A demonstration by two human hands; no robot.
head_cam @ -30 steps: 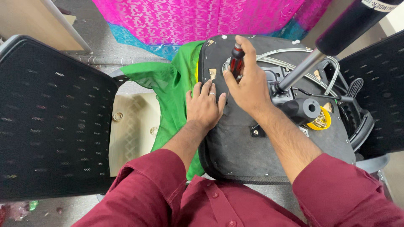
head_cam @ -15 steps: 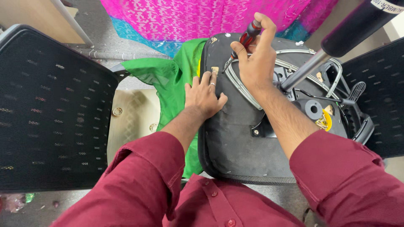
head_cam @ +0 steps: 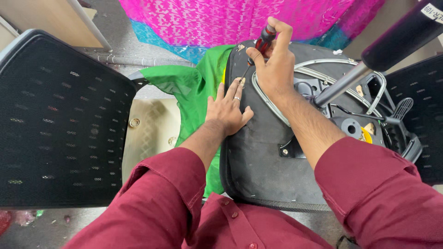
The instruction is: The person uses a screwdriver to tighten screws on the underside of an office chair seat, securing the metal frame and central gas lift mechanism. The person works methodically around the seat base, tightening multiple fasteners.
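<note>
Raised since before, right hand (head_cam: 275,62) grips a red-handled screwdriver (head_cam: 260,46) fully closed; left hand (head_cam: 228,108) lies flat on upturned seat (head_cam: 263,161).

Both arms are extended forward from the body, clad in maroon long sleeves pushed back to mid-forearm, with the forearms bare. The left hand (head_cam: 228,109) is laid flat, palm down, fingers spread and pointed away from the body, a ring seen on one finger. The right hand (head_cam: 273,64) is held farther forward and higher than the left, the wrist slightly bent, the fingers curled closed in a fist-like grip with the index finger arched over the top and the thumb pressed on the near side.
</note>
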